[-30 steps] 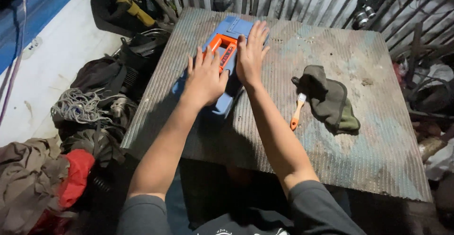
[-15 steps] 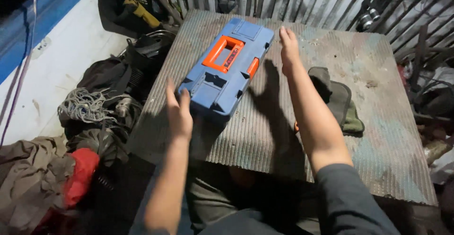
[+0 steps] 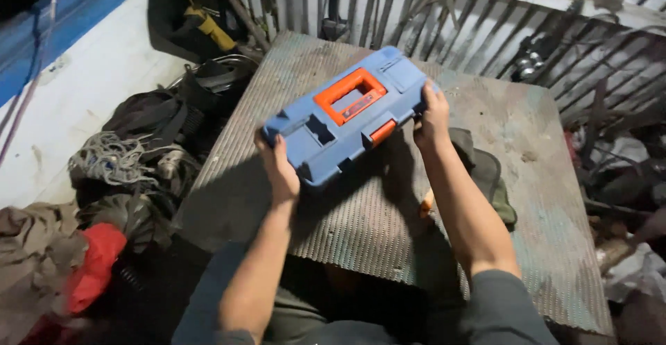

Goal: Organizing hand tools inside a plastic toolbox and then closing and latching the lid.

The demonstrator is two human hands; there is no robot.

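Note:
A blue plastic toolbox (image 3: 326,119) with an orange handle (image 3: 350,95) and an orange latch (image 3: 382,132) is held above a ribbed metal table (image 3: 527,199). My left hand (image 3: 279,168) grips its near left end. My right hand (image 3: 431,119) grips its far right end. The box is closed and tilted, with its lid turned toward me.
A dark green cloth (image 3: 489,178) lies on the table behind my right forearm, with an orange brush handle (image 3: 425,203) peeking out beside it. Bags, coiled rope (image 3: 104,157) and red cloth (image 3: 90,272) pile up on the left. A corrugated wall stands behind.
My hands left the lid, went to the two ends of the toolbox and took hold. The box has risen off the table and shifted toward me.

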